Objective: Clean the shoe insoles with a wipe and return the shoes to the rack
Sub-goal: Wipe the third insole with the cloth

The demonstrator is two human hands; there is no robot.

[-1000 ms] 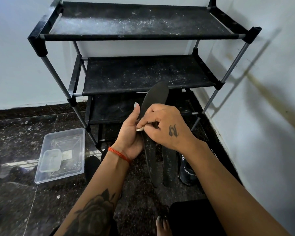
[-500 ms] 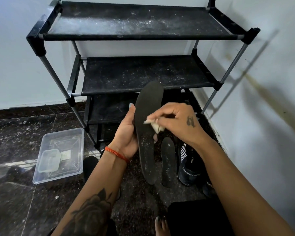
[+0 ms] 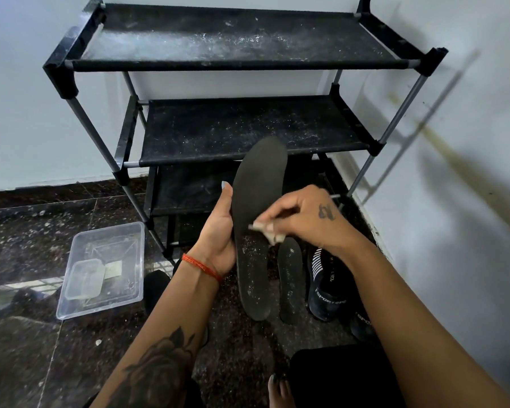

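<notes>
Single view only: head-worn wide-angle camera, so no overlap with any second view. It looks forward and down from above the forearms, which enter from the bottom edge. Close range: left hand (image 3: 218, 240) and right hand (image 3: 312, 219) sit about mid-frame. Beyond the hands, the black three-tier fabric shoe rack with grey metal poles (image 3: 248, 45) fills the upper half, against a white wall. Dark speckled stone floor (image 3: 27, 231) spreads left of and below the hands. Wide-angle bending shows on the rack poles and edges.

Home corner: shoe rack (image 3: 236, 54) against white wall, dark stone floor (image 3: 27, 231).
</notes>
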